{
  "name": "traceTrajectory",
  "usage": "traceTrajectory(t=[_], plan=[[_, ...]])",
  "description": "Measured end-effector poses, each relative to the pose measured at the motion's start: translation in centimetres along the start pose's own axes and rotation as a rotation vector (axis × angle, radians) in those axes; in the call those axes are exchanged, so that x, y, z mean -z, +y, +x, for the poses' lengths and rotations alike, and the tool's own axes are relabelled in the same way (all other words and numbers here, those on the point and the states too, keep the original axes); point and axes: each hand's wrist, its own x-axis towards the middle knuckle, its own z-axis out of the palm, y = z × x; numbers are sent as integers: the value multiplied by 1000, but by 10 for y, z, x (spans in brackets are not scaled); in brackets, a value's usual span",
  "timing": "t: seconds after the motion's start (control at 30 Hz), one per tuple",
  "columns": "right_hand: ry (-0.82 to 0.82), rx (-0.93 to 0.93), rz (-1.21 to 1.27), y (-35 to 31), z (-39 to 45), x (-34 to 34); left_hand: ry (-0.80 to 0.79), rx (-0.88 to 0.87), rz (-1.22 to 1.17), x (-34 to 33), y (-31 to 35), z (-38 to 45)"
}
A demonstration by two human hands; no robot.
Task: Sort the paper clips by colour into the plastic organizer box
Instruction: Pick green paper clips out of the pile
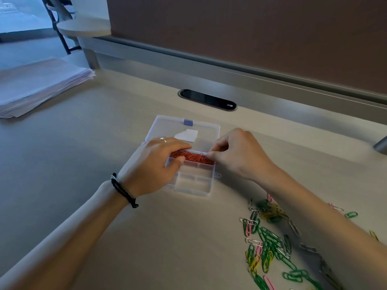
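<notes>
Desk (83,164): left hand (155,166) grips organizer box (192,185); right hand (238,155) pinches red clips (194,157).

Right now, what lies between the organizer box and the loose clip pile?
Head view: bare desk between organizer box and loose clip pile; only the right forearm crosses above.

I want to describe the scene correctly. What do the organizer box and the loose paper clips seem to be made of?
Organizer box: clear, glossy, rigid plastic, it seems; the desk shows through its walls and open lid.
Loose paper clips: probably bent wire. The green, yellow and pink ones look colour-coated, and a few look bare silver metal. The picture cannot settle what the coating is.
</notes>
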Motion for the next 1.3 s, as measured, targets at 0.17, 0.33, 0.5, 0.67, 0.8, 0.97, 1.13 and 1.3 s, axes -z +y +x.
traceTrajectory(t=[0.17, 0.33, 0.5, 0.67, 0.8, 0.97, 1.13, 1.3], plan=[[-3, 9, -41, 23, -23, 33, 165, -137, 46, -5, 30, 5], [-52, -65, -204, 67, -50, 79, -95, -275, 2, -33, 95, 17], [-57, -57, -292, 88, -66, 89, -245, -188, 56, -65, 120, 49], [-228, 148, -360, 96, -71, 84, -275, -52, 82, -83, 124, 81], [-199, 290, -449, 106, -75, 85, -446, -50, 75, -86, 123, 93], [-130, 384, -481, 118, -81, 85, -518, -117, 68, -91, 129, 92], [-57, 476, -697, 125, -86, 85, -487, -204, 125, -93, 132, 91], [-82, 397, -738, 122, -80, 86, -478, -303, 243, -92, 133, 87]])
